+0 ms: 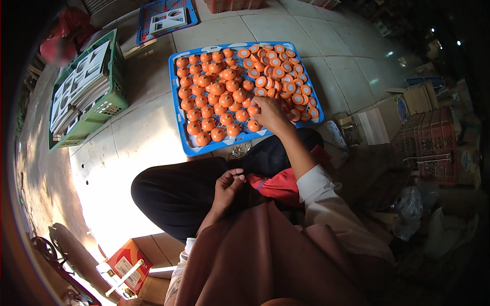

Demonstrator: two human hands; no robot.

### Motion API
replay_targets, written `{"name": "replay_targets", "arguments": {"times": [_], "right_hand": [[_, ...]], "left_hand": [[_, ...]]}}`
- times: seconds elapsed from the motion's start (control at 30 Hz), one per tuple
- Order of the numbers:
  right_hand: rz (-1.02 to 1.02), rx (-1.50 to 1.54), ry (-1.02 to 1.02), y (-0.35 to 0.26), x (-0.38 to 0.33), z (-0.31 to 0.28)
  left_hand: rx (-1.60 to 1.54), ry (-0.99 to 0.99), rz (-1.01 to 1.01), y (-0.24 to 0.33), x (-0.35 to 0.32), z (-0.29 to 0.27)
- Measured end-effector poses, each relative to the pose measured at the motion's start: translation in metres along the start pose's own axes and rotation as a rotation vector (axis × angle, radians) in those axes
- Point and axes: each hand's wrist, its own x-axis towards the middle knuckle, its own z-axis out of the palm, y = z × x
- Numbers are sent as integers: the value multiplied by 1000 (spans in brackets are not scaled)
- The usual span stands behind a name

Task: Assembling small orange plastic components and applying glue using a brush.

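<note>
A blue tray [177, 127] lies on the floor in front of my crossed legs. Round orange pieces [207, 124], each with a small dark tip on top, fill its left side in rows and a loose heap. To the right are piled orange pieces [297, 99] showing pale round faces. My right hand [270, 115] reaches over the tray's near part, thumb and fingers closed around an orange round piece [253, 110]. Above my lap, my left hand [227, 188] has its fingertips pressed together; whatever is between them is too small to make out.
At left stands a green crate [115, 102] of white boards with cut-outs; a person [74, 28] is behind it. Another blue tray [144, 23] lies farther off. Red crates [426, 153] and cardboard stand at right. A red carton [127, 268] is at lower left, red cloth [279, 187] on my lap.
</note>
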Motion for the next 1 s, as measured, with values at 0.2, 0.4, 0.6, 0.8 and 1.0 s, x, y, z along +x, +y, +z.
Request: {"name": "replay_targets", "arguments": {"times": [0.2,0.4,0.6,0.8,1.0], "right_hand": [[98,141,180,6,-19,-24],[-108,-94,96,11,-42,-12],[-78,-63,135,27,-42,-5],[173,516,118,40,-43,-4],[-164,-64,297,40,-62,-9]], "left_hand": [[76,-196,-77,6,-4,-2],[272,-674,-329,-1,-12,8],[393,-643,-260,-10,-10,7],[369,-611,-230,-11,-10,7],[377,-598,-197,-17,-8,5]]}}
